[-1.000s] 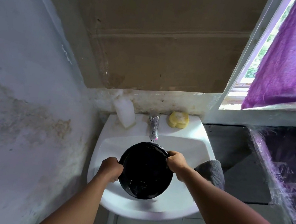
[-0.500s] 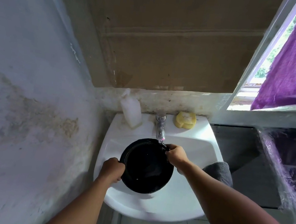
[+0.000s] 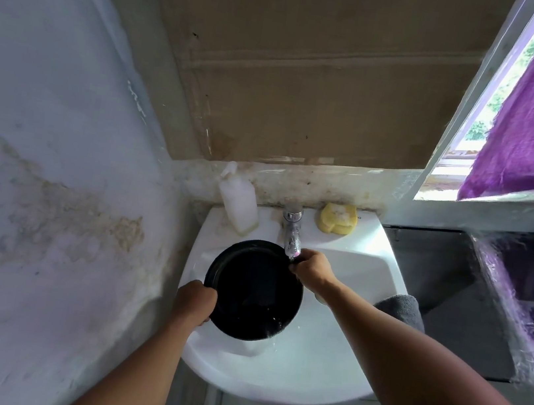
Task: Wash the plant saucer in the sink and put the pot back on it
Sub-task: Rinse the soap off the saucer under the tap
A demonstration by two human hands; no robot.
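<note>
**Now at the basin: saucer held in both hands**

Over the white sink [image 3: 320, 366], a person grips the black saucer [image 3: 254, 292] by its rim, left hand [image 3: 194, 300] clasping the near-left edge, right hand [image 3: 312, 270] pinching the far edge beneath the tap [image 3: 292, 232]. Beyond the hands stand a soap bottle [image 3: 238, 199] and yellow sponge [image 3: 337, 218].

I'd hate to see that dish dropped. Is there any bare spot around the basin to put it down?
The bowl of the sink is bare right of the saucer. The back ledge is crowded: bottle, tap, yellow sponge. A grey cloth covers the right rim.
</note>
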